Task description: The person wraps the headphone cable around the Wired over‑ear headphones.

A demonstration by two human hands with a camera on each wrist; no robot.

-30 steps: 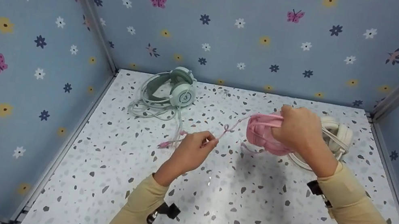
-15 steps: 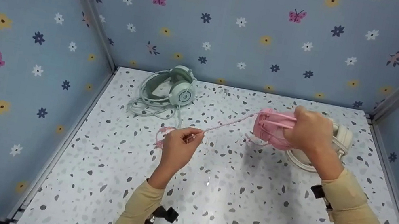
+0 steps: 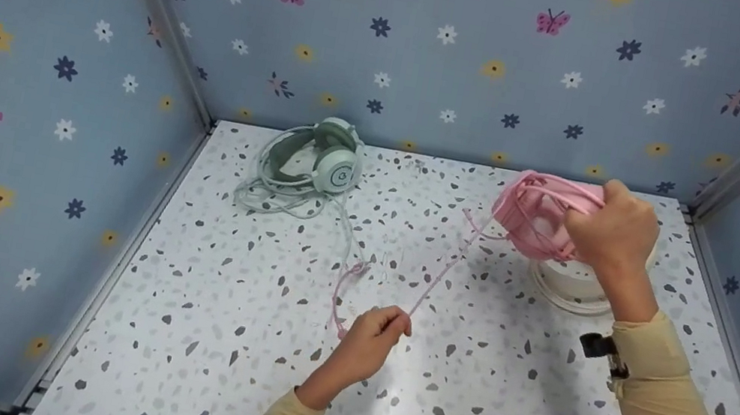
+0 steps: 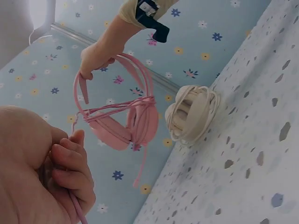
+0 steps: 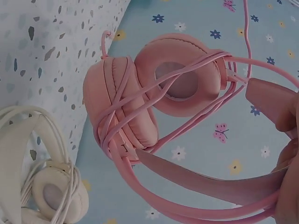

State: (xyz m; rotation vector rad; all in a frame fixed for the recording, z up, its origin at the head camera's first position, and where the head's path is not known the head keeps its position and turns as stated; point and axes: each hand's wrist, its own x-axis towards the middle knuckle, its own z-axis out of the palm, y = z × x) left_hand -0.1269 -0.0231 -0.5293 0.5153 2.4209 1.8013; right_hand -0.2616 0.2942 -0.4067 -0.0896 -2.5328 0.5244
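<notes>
Pink headphones (image 3: 537, 218) hang in the air at the right, gripped by the headband in my right hand (image 3: 614, 228). Their pink cable is wound across both ear cups (image 5: 182, 84), and a short microphone boom sticks out from one cup. My left hand (image 3: 375, 341) pinches the cable (image 3: 443, 275), which runs taut from the cups down to the fingers. Beyond that hand the cable's loose end (image 3: 341, 294) trails onto the table. In the left wrist view, the fingers (image 4: 70, 161) curl round the cable.
Mint-green headphones (image 3: 325, 161) with coiled cable lie at the back left of the speckled table (image 3: 203, 330). White headphones (image 4: 194, 114), cable wrapped round them, stand at the back right, partly behind the pink pair. Flower-patterned panels (image 3: 443, 53) enclose the back and sides.
My left hand has moved toward me and slightly right, drawing the cable straight; the loop in it is gone. My right hand has carried the pink headphones to the right and farther up the view.
</notes>
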